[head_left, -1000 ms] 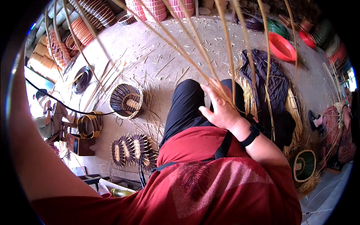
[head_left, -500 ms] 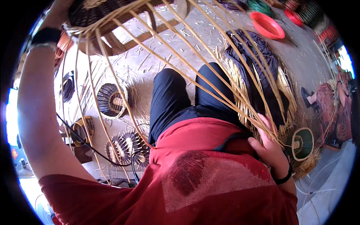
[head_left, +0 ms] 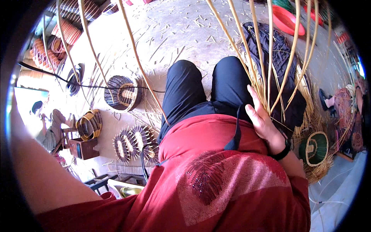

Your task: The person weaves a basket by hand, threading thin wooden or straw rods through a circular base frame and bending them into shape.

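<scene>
My right hand (head_left: pixel 263 123) is beside my right thigh, thumb and visible fingers stretched out and apart. It rests against the lower part of a bundle of long tan canes (head_left: pixel 261 58), which draw together at the hand and fan out upward past the top edge. Some fingers are hidden, and I cannot tell how the cane ends lie behind them. More single canes (head_left: pixel 134 50) hang down on the left, one reaching my lap. My left forearm (head_left: pixel 42 166) rises along the left edge; its hand is out of view.
Dark woven baskets (head_left: pixel 116 92) and flat spoked bases (head_left: pixel 133 143) lie on the floor at left. A dark cloth (head_left: pixel 276 50) covers straw at right, near a red basin (head_left: pixel 288 21) and a green-lined basket (head_left: pixel 315 149). People sit at left and right. A black cable (head_left: pixel 92 86) crosses at left.
The dark woven piece with its wooden support has gone out of view at the top, and so has my left hand. The canes by my right hand now stand steeper.
</scene>
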A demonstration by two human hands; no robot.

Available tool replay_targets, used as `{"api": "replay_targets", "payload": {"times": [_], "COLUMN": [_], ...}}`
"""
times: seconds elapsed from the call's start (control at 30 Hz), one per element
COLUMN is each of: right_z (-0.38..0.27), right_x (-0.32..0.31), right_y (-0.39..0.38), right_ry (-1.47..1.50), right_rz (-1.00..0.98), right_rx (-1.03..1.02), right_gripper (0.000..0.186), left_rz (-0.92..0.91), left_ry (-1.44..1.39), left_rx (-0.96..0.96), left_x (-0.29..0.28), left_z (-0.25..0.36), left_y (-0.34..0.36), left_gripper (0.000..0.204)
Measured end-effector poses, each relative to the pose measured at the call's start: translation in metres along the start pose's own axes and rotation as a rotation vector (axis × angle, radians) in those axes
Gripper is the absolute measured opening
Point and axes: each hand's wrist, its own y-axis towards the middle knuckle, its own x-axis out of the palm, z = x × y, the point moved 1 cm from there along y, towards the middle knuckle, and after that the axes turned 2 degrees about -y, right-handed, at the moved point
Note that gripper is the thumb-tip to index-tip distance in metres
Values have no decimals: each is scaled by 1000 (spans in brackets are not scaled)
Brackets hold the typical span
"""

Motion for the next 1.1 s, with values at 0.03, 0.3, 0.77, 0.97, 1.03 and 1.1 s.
{"api": "replay_targets", "payload": {"times": [0.03, 0.3, 0.77, 0.97, 1.03, 1.1], "right_z": [-4, -37, -26, -10, -51, -102], "right_x": [2, 37, -81, -109, -117, -141], "right_y": [8, 33, -134, -205, -196, -161], "right_ry": [-29, -409, -349, -197, -148, 92], "right_rz": [-6, -89, -328, -553, -758, -673], "right_rx": [-69, -355, 262, 583, 599, 609], "right_gripper": [77, 87, 69, 47, 41, 37], "left_rz": [6, 63, 58, -48, -173, -214], "left_ry": [5, -8, -407, -197, 146, -26], "left_rx": [-20, -214, -344, 68, 225, 181], "left_x": [-7, -50, 20, 130, 156, 189], "left_z": [-5, -41, -65, -66, -46, 30], "left_y": [-9, -79, -23, 65, 95, 86], "left_gripper": [37, 36, 36, 45, 54, 64]}}
